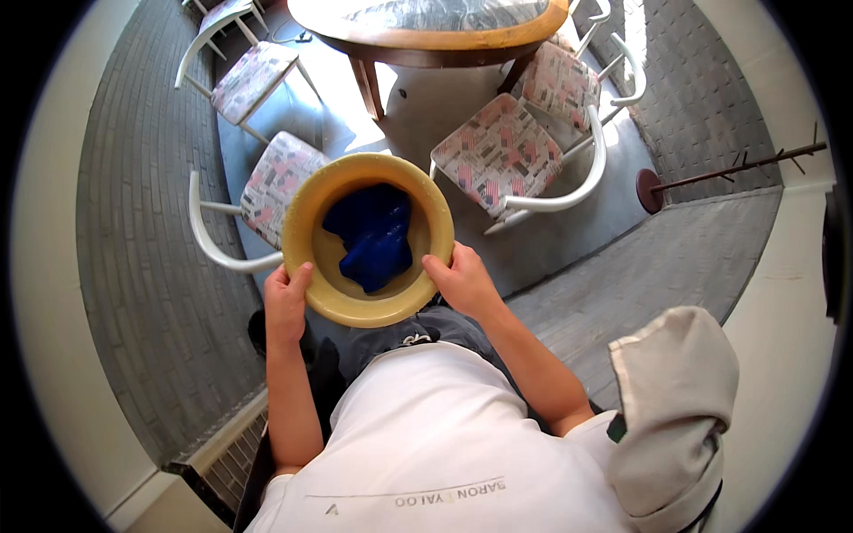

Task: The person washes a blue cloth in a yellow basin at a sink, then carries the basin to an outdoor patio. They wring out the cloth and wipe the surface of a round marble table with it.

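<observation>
A round yellow plastic basin [368, 313] is held up in front of my waist. My left hand [286, 303] grips its rim on the left, thumb over the edge. On the opposite side my right hand [464, 280] clasps the rim the same way. Inside the basin lies a crumpled dark blue cloth [374, 236], glossy as if wet, in what looks like shallow water. The fingers of both hands are mostly hidden beneath the rim.
An oval wooden table [440, 41] with a marble-like top stands ahead. White chairs with patterned seats flank it: near left [276, 193], far left [253, 80], near right [500, 153], far right [560, 80]. A coat stand [650, 191] is by the right wall. Beige fabric [673, 413] hangs close at right.
</observation>
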{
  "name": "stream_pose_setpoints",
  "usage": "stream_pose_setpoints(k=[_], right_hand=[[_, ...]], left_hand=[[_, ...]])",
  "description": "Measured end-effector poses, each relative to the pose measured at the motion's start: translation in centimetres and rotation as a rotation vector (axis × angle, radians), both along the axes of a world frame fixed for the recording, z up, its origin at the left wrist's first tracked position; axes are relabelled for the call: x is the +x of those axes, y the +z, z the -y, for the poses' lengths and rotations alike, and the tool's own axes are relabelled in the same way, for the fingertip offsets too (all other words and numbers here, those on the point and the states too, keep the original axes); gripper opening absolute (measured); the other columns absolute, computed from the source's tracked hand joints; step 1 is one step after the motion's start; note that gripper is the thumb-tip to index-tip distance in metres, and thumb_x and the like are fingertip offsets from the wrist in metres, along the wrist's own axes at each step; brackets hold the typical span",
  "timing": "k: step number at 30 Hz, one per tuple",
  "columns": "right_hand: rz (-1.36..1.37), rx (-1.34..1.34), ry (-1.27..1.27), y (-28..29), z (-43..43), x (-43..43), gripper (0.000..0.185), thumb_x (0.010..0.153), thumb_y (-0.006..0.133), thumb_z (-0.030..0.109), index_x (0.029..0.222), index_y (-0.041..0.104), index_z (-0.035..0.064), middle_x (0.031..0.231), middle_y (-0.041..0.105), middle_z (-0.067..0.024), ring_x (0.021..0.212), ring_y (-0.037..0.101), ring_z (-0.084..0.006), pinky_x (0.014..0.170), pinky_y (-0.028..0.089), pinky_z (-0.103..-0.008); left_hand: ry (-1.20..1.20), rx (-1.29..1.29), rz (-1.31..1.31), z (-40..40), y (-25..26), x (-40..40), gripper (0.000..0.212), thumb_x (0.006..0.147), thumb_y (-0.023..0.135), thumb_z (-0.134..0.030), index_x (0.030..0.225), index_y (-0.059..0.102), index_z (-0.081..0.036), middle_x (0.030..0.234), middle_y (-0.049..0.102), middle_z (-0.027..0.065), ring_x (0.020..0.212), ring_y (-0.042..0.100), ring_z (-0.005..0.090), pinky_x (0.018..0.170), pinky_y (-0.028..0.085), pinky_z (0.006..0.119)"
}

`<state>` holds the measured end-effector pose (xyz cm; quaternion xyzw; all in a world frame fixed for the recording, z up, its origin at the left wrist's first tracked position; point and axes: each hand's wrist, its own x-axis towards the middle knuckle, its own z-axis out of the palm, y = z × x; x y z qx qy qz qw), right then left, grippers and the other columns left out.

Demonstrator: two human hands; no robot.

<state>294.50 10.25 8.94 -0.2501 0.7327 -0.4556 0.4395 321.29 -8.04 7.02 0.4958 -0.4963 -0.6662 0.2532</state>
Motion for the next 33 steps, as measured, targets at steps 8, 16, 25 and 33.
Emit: stream_pose_setpoints(k=[8,16,25,33], right_hand=[[0.011,-0.033,-0.192,-2.6,8.8,-9.5,0.037,0.101,0.069,0.028,0.115,0.072,-0.0065,0.093,0.078,-0.0134,0.083,0.073,-0.0195,0.08,0.058,-0.0378],[0.079,0.041,-0.374,-6.7,18.2,-19.2,0.035,0.104,0.073,0.025,0.114,0.073,-0.0085,0.095,0.078,-0.0107,0.087,0.071,-0.0151,0.079,0.058,-0.0358],[0.149,0.025,-0.37,-8.9,27.7,-29.1,0.03,0.102,0.073,0.021,0.117,0.074,-0.006,0.096,0.078,-0.0094,0.086,0.072,-0.014,0.076,0.058,-0.0337],[0.066,0.067,-0.394,-11.5,33.8,-35.8,0.031,0.101,0.077,0.021,0.116,0.076,-0.006,0.098,0.081,-0.0124,0.085,0.076,-0.0175,0.077,0.06,-0.0361]], left_hand=[[-0.225,0.027,-0.057,13.4,-0.7,-13.8,0.023,0.11,0.069,-0.014,0.121,0.075,0.005,0.102,0.077,0.0025,0.086,0.068,0.0067,0.078,0.055,0.025],[-0.341,0.014,-0.07,25.3,-1.9,-26.1,0.024,0.109,0.069,-0.015,0.119,0.076,0.006,0.101,0.078,0.0031,0.085,0.068,0.0073,0.076,0.055,0.026],[-0.432,0.037,-0.049,36.1,-6.9,-35.9,0.024,0.107,0.07,-0.015,0.122,0.074,0.003,0.103,0.078,0.0055,0.085,0.074,0.0118,0.074,0.064,0.03],[-0.349,0.199,-0.015,40.6,-10.2,-42.3,0.022,0.103,0.068,-0.009,0.119,0.074,0.004,0.104,0.078,0.0085,0.084,0.077,0.0162,0.075,0.066,0.032]])
